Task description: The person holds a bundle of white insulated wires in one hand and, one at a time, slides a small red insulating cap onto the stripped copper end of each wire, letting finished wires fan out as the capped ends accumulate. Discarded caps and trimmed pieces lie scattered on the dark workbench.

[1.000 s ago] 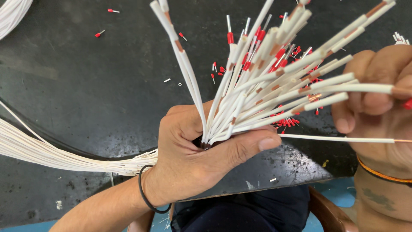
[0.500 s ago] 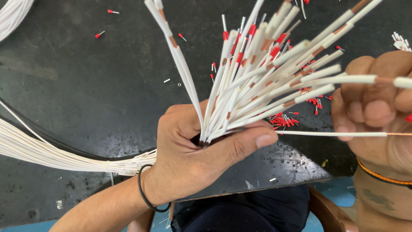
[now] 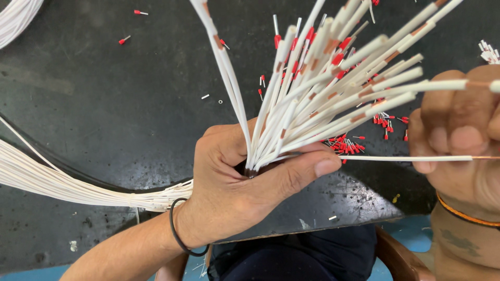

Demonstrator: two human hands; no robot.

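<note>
My left hand (image 3: 234, 187) grips a thick bundle of white wires (image 3: 323, 88) that fans up and to the right from the fist. Several wire ends carry red ferrules, others show bare copper. The bundle's tail (image 3: 62, 182) runs off to the left over the dark table (image 3: 114, 104). At the right edge my right hand (image 3: 458, 140) pinches one white wire (image 3: 401, 158) that stretches level from the fist, its copper tip showing past the fingers. A second wire (image 3: 442, 86) passes above those fingers.
A small heap of loose red ferrules (image 3: 349, 145) lies on the table behind the wires, with single ones scattered at the top left (image 3: 124, 39). More white wires (image 3: 15, 15) sit in the top left corner. A few white cut ends (image 3: 488, 51) lie at the far right.
The fanned bundle has shifted a little to the left and upward. My right hand has slid slightly along the single wire; both grips hold.
</note>
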